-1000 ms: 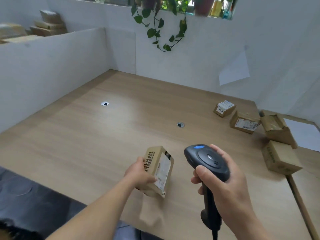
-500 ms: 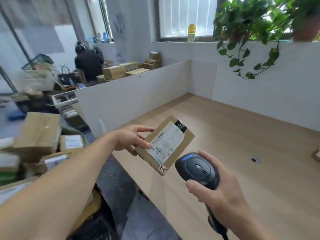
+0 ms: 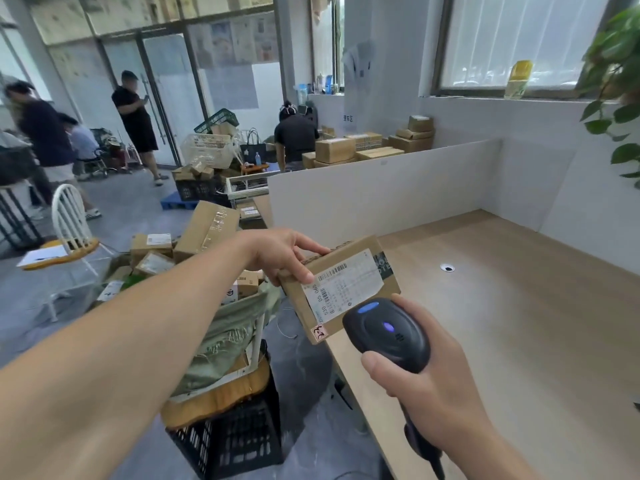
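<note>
Small parcel (image 3: 346, 289) is hanging over the counter's (image 3: 519, 323) left edge, label up; a second ago it was standing mid-counter. Left hand (image 3: 284, 254) fingers are clamping its 10 o'clock corner; right hand (image 3: 433, 386) fingers are wrapping the scanner (image 3: 388, 334) at its 5 o'clock. Label is being read, I'm judging.

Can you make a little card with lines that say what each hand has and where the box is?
Left hand: pinches the cardboard parcel by its left end
Right hand: grips the barcode scanner
Cardboard parcel: held in the air over the wooden desk edge, shipping label facing the camera
Barcode scanner: close in front of the label, blue light showing
Nearby: pile of parcels to the left
</note>
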A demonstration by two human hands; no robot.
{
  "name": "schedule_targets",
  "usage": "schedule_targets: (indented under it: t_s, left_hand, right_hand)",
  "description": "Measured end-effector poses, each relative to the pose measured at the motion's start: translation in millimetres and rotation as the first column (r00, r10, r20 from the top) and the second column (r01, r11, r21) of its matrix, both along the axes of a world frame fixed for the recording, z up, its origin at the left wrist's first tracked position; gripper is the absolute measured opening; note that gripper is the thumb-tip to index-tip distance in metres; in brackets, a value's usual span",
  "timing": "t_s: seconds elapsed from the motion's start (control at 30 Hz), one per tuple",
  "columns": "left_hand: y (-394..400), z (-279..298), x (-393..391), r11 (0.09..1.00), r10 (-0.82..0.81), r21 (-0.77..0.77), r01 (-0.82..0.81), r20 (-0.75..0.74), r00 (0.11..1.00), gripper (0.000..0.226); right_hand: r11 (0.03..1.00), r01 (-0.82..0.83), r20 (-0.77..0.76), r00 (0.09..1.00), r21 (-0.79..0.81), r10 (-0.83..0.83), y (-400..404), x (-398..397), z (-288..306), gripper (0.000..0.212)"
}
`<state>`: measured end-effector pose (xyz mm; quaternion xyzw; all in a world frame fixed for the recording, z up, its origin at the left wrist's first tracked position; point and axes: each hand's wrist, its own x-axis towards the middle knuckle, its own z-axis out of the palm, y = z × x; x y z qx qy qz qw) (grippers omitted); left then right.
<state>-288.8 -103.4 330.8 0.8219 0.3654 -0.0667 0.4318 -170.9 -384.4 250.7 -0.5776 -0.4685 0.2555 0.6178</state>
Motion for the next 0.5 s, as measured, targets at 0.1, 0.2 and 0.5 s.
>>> schedule_targets:
  t_s: [0.1, 0.2, 0.5]
  left_hand:
    - [15, -1, -13, 1.000, 0.026, -0.001, -0.026, 0.020, 0.999, 0.070]
    - [37, -3, -27, 0.999, 0.041, 0.004, -0.042, 0.035, 0.999, 0.071]
    - [128, 7, -68, 0.999, -0.012, 0.046, 0.011, 0.028, 1.000, 0.071]
  right_hand:
    - [1.000, -0.021, 0.027, 0.999, 0.003, 0.020, 16, -4, 1, 0.061]
    - [1.000, -0.017, 0.056, 0.998, 0.010, 0.016, 36, -11, 4, 0.066]
    - [1.000, 0.002, 0.086, 0.996, 0.004, -0.003, 128, -59, 10, 0.060]
